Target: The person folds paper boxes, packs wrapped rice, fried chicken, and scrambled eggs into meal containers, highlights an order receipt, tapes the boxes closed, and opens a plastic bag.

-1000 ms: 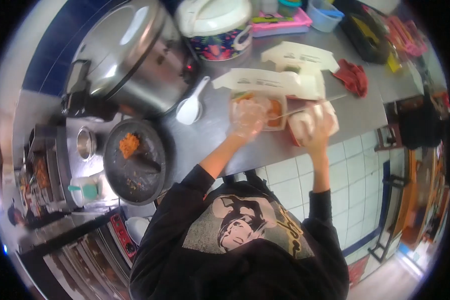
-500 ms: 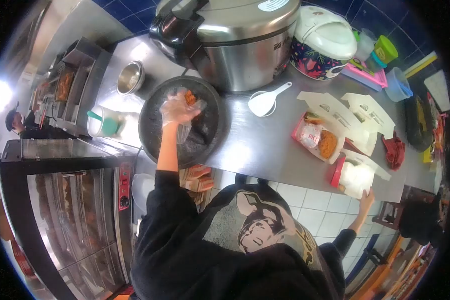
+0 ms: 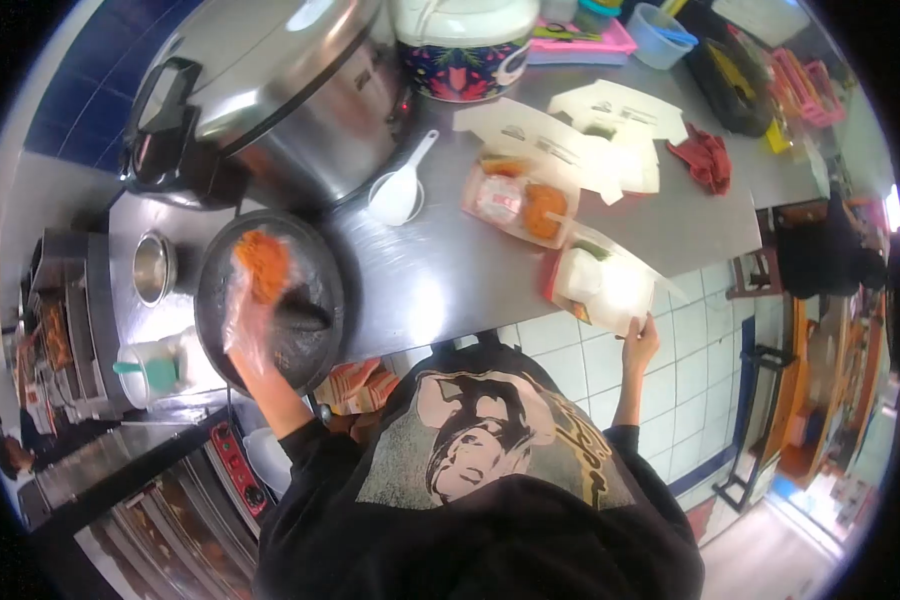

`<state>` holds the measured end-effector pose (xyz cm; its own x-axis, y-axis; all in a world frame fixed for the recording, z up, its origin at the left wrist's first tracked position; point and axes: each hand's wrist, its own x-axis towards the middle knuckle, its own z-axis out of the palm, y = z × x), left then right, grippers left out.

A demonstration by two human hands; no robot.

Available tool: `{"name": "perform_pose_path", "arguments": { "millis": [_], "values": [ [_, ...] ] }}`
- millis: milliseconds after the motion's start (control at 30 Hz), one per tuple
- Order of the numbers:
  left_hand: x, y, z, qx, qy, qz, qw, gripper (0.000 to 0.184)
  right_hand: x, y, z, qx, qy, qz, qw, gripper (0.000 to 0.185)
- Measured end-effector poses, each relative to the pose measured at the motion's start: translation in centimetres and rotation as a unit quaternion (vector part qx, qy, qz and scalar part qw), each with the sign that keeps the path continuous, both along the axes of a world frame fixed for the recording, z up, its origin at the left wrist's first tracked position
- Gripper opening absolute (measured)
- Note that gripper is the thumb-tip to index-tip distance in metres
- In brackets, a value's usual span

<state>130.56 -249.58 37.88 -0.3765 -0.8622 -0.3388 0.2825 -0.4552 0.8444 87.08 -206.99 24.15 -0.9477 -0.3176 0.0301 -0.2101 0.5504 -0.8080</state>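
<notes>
My left hand (image 3: 247, 315), in a clear plastic glove, is over the dark stone mortar (image 3: 325, 265) with its fingers around an orange fried piece (image 3: 266, 262). A dark pestle (image 3: 305, 315) lies in the mortar. My right hand (image 3: 641, 343) pinches the near corner of an open paper box (image 3: 620, 295) at the counter's front edge. That box holds something white and wrapped. Behind it, another open box (image 3: 470, 196) contains a wrapped rice portion (image 3: 499, 198) and a fried piece (image 3: 544, 211). A third open box (image 3: 635, 168) is farther back.
A large steel cooker (image 3: 300, 120) stands at the back left, beside a patterned pot (image 3: 465, 70). A white scoop (image 3: 397, 195) rests on a small dish. A red cloth (image 3: 705, 160) lies right, a metal bowl (image 3: 154, 268) left. A person (image 3: 15, 455) is at far left.
Since half a second ago, my left hand has closed around the orange piece in the mortar. My right hand stays at the box corner. The view has shifted.
</notes>
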Motion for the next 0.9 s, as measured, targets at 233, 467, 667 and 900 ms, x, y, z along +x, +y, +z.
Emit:
{"name": "perform_pose_path", "arguments": {
  "millis": [233,467,667,900],
  "values": [
    [-21.4,12.0,-0.7,0.204,0.240,-0.415,0.853,0.069,-1.5,2.0,0.1,-0.013,-0.044,-0.022,0.999,0.032],
    [-37.8,21.7,-3.9,0.097,-0.004,-0.529,0.843,0.045,-3.2,-1.5,2.1,0.014,-0.076,0.030,0.997,0.029],
    [-43.5,24.1,-4.3,-0.204,-0.217,-0.556,0.776,0.041,-4.4,-0.1,0.9,-0.174,-0.226,0.073,0.956,0.034],
    [-46.8,25.6,-20.1,-0.481,-0.230,-0.394,0.749,0.024,-5.4,0.2,1.5,-0.202,-0.277,0.106,0.933,0.038]
  ]
}}
